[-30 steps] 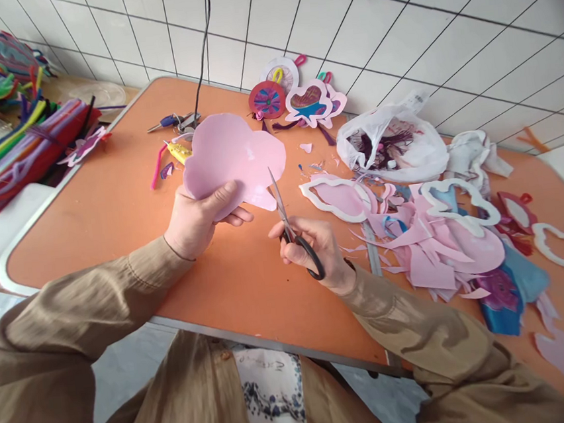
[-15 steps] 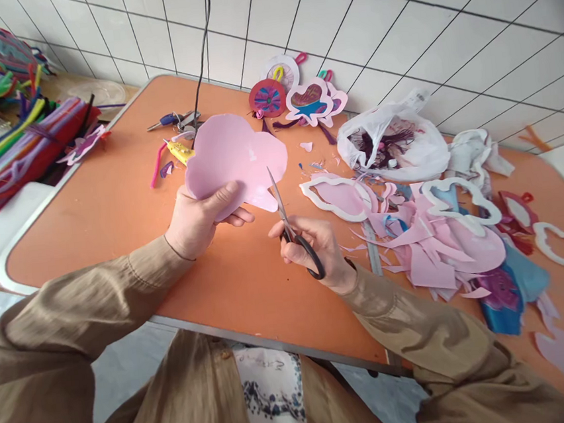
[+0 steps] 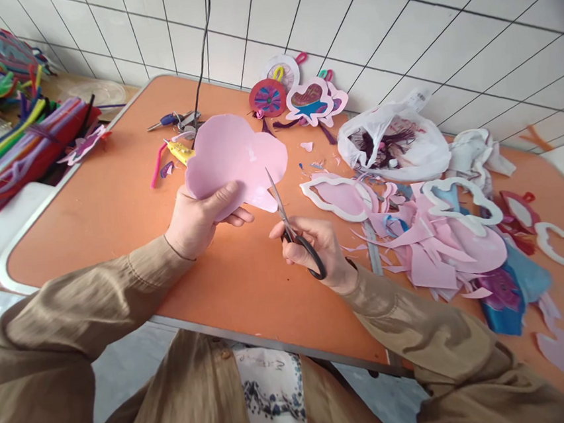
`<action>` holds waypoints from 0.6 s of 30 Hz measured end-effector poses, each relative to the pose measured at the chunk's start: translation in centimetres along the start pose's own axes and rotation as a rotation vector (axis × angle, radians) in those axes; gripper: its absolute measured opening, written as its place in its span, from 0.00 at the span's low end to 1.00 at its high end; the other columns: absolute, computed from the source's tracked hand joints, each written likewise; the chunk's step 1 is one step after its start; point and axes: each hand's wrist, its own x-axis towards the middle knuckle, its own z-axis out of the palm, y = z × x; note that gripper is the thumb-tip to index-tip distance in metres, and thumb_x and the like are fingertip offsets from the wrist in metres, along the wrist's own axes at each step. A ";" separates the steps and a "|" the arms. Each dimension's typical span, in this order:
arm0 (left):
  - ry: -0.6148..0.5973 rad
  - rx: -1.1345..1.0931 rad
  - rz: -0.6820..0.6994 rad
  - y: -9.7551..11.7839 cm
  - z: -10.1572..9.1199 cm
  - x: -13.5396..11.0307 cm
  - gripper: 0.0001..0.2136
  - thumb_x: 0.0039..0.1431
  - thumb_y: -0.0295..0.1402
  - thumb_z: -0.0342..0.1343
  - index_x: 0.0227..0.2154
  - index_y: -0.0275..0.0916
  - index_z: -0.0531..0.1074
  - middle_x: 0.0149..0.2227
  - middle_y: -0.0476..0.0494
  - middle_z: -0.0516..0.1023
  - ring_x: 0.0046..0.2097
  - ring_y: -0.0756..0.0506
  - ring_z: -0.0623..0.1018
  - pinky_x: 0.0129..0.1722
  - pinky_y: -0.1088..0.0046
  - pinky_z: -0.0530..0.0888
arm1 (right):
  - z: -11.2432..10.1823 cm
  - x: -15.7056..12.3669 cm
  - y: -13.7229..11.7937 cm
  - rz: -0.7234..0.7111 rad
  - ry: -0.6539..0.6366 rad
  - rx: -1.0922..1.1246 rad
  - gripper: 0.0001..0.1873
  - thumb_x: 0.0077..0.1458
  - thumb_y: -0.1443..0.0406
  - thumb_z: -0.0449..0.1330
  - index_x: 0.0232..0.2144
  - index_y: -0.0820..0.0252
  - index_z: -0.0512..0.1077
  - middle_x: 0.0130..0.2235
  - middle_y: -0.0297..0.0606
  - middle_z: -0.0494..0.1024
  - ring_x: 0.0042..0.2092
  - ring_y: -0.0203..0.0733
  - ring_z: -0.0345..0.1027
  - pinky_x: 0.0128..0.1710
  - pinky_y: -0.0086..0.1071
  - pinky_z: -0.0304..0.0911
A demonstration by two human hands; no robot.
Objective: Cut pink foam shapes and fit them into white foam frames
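My left hand grips the lower edge of a pink cloud-shaped foam sheet, thumb on top, and holds it up above the orange table. My right hand is closed round the black handles of a pair of scissors. The blades point up and meet the sheet's lower right edge.
Pink foam scraps and white cloud-shaped frames lie at the right. A white plastic bag and finished round ornaments sit by the tiled wall. Coloured pipe cleaners are stacked at the left. A cable hangs down to tools by the sheet.
Almost nothing has moved. The pink sheet and the scissors have shifted only slightly, with the blades still at the sheet's lower right edge.
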 end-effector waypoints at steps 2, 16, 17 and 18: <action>-0.002 -0.003 0.002 0.1 0.1 0.0 0.21 0.46 0.41 0.71 0.38 0.34 0.74 0.25 0.42 0.80 0.24 0.40 0.83 0.21 0.70 0.80 | 0.0 0.0 0.0 0.001 0.000 0.002 0.28 0.51 0.41 0.68 0.33 0.59 0.73 0.22 0.29 0.66 0.25 0.35 0.61 0.26 0.31 0.57; -0.032 0.025 0.002 0.2 -0.2 0.2 0.20 0.47 0.41 0.69 0.38 0.32 0.74 0.25 0.41 0.81 0.25 0.41 0.83 0.21 0.72 0.79 | -0.2 0.0 -0.4 0.012 -0.009 0.014 0.26 0.51 0.43 0.69 0.32 0.60 0.73 0.21 0.27 0.65 0.23 0.33 0.59 0.24 0.30 0.55; -0.036 0.024 0.005 0.2 -0.2 0.3 0.19 0.47 0.41 0.69 0.38 0.32 0.74 0.26 0.42 0.81 0.24 0.41 0.83 0.21 0.72 0.78 | -0.1 0.0 -0.4 0.019 -0.011 0.015 0.26 0.50 0.43 0.69 0.32 0.60 0.73 0.21 0.27 0.65 0.23 0.32 0.59 0.24 0.30 0.54; -0.039 0.023 0.008 0.3 -0.2 0.3 0.20 0.47 0.40 0.69 0.38 0.33 0.74 0.26 0.42 0.81 0.24 0.42 0.83 0.20 0.73 0.78 | -0.1 0.0 -0.4 0.027 -0.012 0.015 0.27 0.50 0.43 0.69 0.32 0.60 0.73 0.21 0.27 0.64 0.22 0.32 0.58 0.24 0.30 0.54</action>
